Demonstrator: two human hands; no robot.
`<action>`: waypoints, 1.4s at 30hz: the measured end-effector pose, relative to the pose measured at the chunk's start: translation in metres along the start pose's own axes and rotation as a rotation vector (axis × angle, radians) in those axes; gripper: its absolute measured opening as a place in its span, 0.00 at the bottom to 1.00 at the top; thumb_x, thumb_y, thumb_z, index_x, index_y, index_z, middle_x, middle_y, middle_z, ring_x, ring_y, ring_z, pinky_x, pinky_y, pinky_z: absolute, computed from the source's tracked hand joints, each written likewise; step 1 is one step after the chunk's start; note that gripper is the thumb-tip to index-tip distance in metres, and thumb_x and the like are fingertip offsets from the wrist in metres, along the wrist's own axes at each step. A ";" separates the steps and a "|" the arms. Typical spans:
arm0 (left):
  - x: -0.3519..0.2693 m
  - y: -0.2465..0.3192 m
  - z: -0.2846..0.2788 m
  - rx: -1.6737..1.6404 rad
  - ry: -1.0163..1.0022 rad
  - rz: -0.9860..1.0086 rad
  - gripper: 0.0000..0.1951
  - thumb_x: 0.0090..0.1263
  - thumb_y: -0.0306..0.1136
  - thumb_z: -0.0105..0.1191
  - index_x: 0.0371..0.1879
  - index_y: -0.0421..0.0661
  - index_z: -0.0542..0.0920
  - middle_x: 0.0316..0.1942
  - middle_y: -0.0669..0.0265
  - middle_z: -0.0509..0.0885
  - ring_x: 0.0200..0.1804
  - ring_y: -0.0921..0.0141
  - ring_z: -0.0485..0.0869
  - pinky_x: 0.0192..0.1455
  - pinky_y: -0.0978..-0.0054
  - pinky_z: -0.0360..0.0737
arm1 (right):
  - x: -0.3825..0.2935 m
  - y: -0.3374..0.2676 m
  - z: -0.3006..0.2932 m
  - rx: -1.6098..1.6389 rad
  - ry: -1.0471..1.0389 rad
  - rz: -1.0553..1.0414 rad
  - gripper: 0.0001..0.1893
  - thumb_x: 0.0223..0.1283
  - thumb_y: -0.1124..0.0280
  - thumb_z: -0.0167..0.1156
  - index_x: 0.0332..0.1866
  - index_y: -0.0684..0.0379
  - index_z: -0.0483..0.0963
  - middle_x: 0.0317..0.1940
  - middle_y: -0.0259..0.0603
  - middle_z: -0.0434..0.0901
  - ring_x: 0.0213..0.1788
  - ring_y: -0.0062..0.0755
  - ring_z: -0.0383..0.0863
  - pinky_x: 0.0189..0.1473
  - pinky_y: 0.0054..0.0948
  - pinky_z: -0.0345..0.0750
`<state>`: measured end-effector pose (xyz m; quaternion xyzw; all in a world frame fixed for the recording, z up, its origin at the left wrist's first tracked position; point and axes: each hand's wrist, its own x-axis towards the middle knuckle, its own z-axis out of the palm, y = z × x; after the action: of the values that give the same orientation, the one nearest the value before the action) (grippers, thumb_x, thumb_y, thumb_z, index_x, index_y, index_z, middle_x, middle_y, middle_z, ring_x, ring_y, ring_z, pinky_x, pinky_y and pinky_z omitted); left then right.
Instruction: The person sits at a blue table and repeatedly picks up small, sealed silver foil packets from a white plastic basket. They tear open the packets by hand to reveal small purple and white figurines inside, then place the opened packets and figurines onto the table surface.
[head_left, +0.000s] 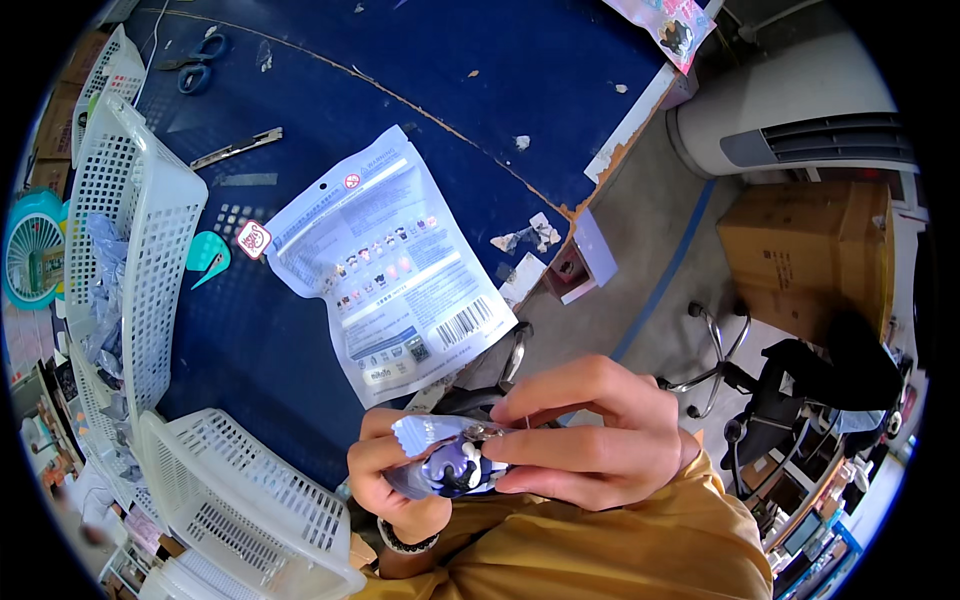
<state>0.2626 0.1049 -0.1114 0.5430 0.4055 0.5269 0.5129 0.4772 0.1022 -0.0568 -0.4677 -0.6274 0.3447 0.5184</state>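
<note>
Close to my body, my left hand grips a small plastic wrapper with a serrated end. A purple, black and white figurine shows in the wrapper's opening. The fingers of my right hand pinch the figurine's right side and a small metal piece at its top. Beyond my hands, a pale printed pouch lies back side up at the table's front edge, bearing small character pictures, writing and a barcode. A square red-and-white tag lies at the pouch's left corner.
White plastic baskets line the left side, one holding crumpled wrappers. On the blue table lie scissors, a utility knife and a teal bag cutter. A pink package is at the far corner. Rightward stand a cardboard box and a wheeled chair.
</note>
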 end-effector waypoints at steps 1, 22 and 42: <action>0.002 -0.001 0.000 -0.011 -0.024 0.014 0.24 0.67 0.43 0.73 0.49 0.41 0.76 0.40 0.56 0.84 0.41 0.66 0.84 0.44 0.71 0.82 | -0.001 -0.001 -0.001 -0.013 0.008 -0.006 0.17 0.54 0.72 0.81 0.49 0.62 0.88 0.47 0.48 0.85 0.39 0.34 0.90 0.39 0.26 0.90; 0.016 -0.007 0.021 0.034 -0.143 0.091 0.24 0.66 0.28 0.75 0.49 0.41 0.69 0.42 0.49 0.86 0.34 0.64 0.91 0.36 0.79 0.88 | -0.003 0.021 -0.001 -0.089 0.092 -0.106 0.15 0.50 0.68 0.84 0.41 0.62 0.90 0.39 0.49 0.88 0.30 0.32 0.90 0.28 0.24 0.85; 0.015 -0.004 0.024 -0.081 -0.131 0.074 0.20 0.71 0.26 0.70 0.50 0.37 0.70 0.44 0.47 0.84 0.36 0.57 0.93 0.39 0.72 0.92 | -0.003 0.014 -0.002 -0.131 0.091 -0.108 0.13 0.50 0.68 0.83 0.40 0.60 0.90 0.39 0.47 0.89 0.30 0.30 0.90 0.27 0.22 0.83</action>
<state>0.2882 0.1173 -0.1111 0.5699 0.3290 0.5247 0.5400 0.4828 0.1037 -0.0703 -0.4814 -0.6486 0.2529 0.5326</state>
